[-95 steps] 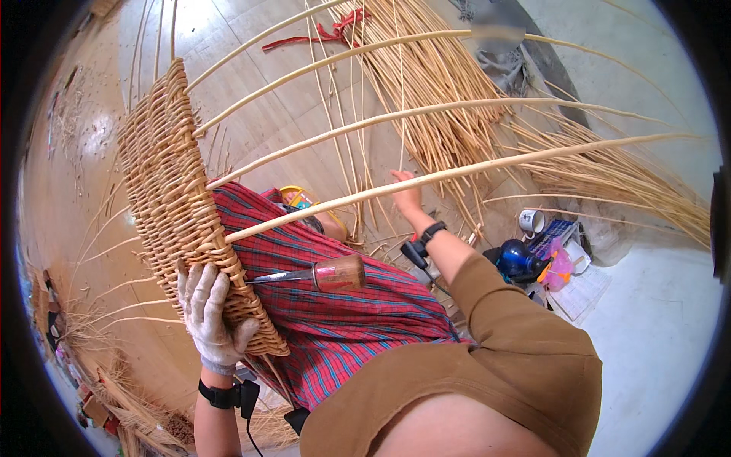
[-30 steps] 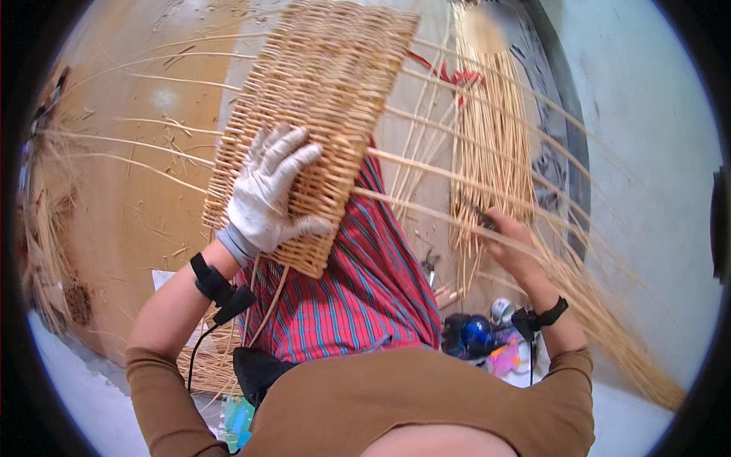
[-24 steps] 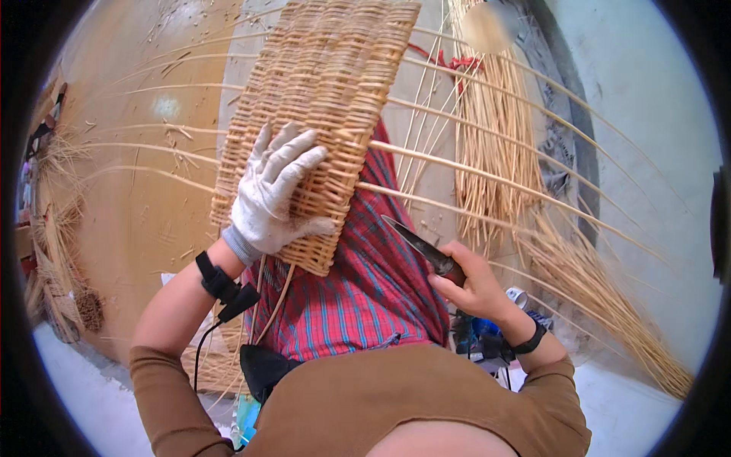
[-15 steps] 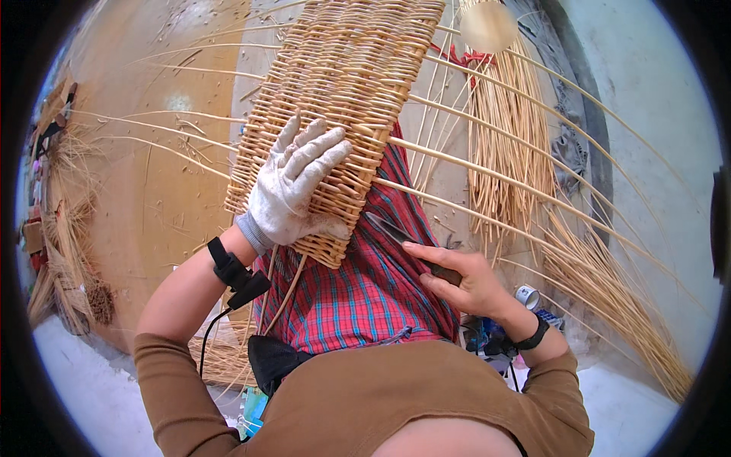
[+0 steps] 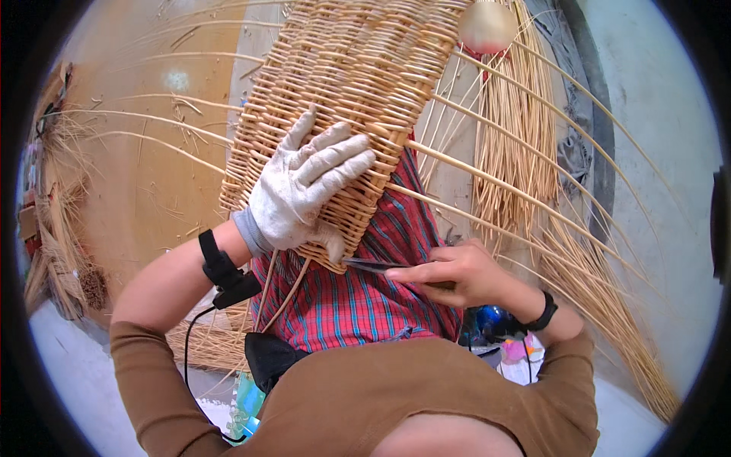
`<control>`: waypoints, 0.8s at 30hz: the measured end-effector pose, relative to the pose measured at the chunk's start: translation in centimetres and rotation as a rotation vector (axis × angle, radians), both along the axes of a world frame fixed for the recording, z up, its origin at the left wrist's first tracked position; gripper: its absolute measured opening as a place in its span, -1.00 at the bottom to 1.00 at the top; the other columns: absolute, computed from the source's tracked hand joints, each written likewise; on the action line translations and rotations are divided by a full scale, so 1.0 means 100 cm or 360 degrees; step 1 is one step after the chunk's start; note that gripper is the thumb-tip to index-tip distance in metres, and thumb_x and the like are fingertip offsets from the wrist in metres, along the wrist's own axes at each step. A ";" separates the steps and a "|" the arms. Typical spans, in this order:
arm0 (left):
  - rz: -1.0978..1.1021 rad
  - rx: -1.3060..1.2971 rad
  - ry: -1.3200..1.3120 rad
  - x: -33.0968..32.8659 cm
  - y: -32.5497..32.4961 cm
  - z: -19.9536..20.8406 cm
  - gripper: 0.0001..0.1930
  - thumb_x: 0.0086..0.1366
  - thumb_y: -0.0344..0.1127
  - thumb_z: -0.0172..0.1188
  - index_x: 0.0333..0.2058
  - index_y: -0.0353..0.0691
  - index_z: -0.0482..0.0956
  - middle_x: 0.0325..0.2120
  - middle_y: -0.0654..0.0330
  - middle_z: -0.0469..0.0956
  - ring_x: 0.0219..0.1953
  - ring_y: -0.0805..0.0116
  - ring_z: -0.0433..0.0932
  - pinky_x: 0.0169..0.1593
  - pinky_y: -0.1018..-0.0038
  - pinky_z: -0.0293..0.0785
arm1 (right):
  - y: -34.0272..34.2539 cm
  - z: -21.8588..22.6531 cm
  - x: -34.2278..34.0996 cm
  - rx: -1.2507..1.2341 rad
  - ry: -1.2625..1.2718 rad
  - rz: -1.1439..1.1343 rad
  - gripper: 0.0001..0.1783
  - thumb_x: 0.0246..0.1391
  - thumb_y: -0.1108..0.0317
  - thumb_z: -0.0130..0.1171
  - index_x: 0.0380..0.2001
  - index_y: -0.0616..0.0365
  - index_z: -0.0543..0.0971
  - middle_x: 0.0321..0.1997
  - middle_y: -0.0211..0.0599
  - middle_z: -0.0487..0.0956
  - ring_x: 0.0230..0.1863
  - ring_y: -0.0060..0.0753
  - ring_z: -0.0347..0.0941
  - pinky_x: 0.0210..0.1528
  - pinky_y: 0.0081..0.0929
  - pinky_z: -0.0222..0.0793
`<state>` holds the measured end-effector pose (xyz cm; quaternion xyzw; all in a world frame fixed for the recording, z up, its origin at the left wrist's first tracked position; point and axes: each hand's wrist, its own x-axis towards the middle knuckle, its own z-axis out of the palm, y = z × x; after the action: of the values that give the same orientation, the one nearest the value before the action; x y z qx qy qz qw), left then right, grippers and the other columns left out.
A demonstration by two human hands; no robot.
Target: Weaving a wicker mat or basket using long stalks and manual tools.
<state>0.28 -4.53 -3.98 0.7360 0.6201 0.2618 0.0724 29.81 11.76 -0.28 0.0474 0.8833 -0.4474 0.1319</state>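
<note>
A woven wicker panel (image 5: 343, 68) slopes up and away from my lap, with long rods sticking out of both its sides. My left hand (image 5: 304, 183), in a white glove, lies on the panel with fingers spread. Its thumb rests by the panel's near end. In my bare right hand (image 5: 449, 274) is a knife (image 5: 369, 265), its blade pointing left. The blade's tip reaches the panel's near right corner; whether it touches the weave I cannot tell. Two rods hang from the near end over the red plaid cloth (image 5: 343, 305) on my lap.
A tied bundle of rods (image 5: 514, 129) lies beyond the panel on the right, with more loose rods (image 5: 609, 320) nearer. Cut scraps lie on the brown board (image 5: 175, 175) at left. Dry trimmings (image 5: 65, 221) are heaped at the far left. A cable runs from my left wrist.
The knife has moved left and down, and its tip is now at the panel's near corner. My left hand and the panel have shifted slightly.
</note>
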 end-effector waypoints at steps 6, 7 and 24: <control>-0.0056 -0.0046 0.0071 -0.003 0.003 -0.003 0.14 -0.08 0.55 0.19 0.33 -0.22 0.41 0.31 0.02 0.42 0.41 -0.05 0.32 0.55 -0.14 -0.10 | 0.013 0.019 -0.007 -0.0502 -0.0085 -0.0176 -0.43 0.16 0.46 0.27 0.25 -0.20 0.62 -0.28 -0.24 0.71 -0.40 -0.33 0.63 -0.28 -0.39 0.56; -0.0029 -0.0019 0.0049 -0.004 0.004 -0.003 0.14 -0.09 0.54 0.21 0.33 -0.21 0.42 0.32 0.01 0.42 0.42 -0.05 0.31 0.55 -0.14 -0.10 | 0.009 0.021 -0.003 -0.0454 -0.0227 -0.0135 -0.43 0.16 0.46 0.27 0.25 -0.20 0.62 -0.28 -0.24 0.71 -0.40 -0.33 0.63 -0.28 -0.39 0.56; 0.0044 0.0043 -0.0076 0.002 -0.001 -0.004 0.21 -0.30 0.40 0.39 0.38 -0.09 0.38 0.35 0.12 0.40 0.45 0.08 0.28 0.57 -0.08 -0.10 | -0.011 0.012 0.012 -0.0652 -0.0190 -0.0580 -0.45 0.16 0.50 0.26 0.26 0.03 0.59 0.11 -0.22 0.71 0.02 -0.43 0.68 0.10 -0.47 0.54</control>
<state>0.45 -4.64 -4.38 0.7218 0.6248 0.2886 0.0734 31.04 10.68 0.90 0.2041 0.7420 -0.6294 0.1080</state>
